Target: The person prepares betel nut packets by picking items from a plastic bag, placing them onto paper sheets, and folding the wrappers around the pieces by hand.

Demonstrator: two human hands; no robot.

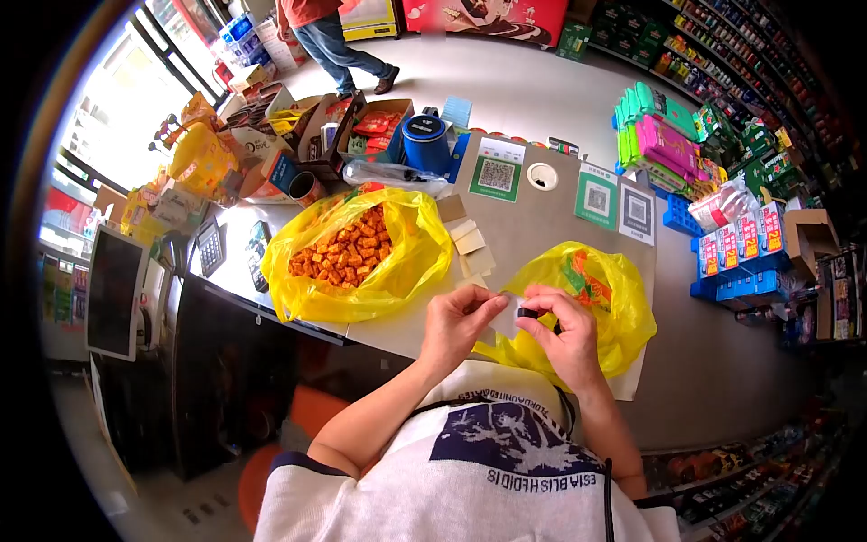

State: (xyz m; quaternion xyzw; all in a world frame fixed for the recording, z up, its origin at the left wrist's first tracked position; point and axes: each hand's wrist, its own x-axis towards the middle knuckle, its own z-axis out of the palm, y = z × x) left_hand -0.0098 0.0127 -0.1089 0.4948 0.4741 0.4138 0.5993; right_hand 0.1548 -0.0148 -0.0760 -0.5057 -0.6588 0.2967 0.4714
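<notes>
Both hands are raised over the front edge of the counter, close together. My left hand (458, 327) pinches the left side of a small, pale translucent packet (508, 318). My right hand (564, 336) is closed on a small black piece (527, 313) at the packet's right side. Behind and below my right hand lies a yellow plastic bag (623, 307) with an orange and green print; dark contents barely show in it. To the left stands an open yellow bag (420, 237) full of orange-brown cubes (341, 251). Pale paper pieces (471, 246) lie between the two bags.
QR code cards (496, 172) and a round white disc (542, 176) lie on the grey counter (551, 221). Boxes of packets and a blue canister (426, 144) line its far side. A calculator (210, 247) sits left. A person (327, 41) is beyond.
</notes>
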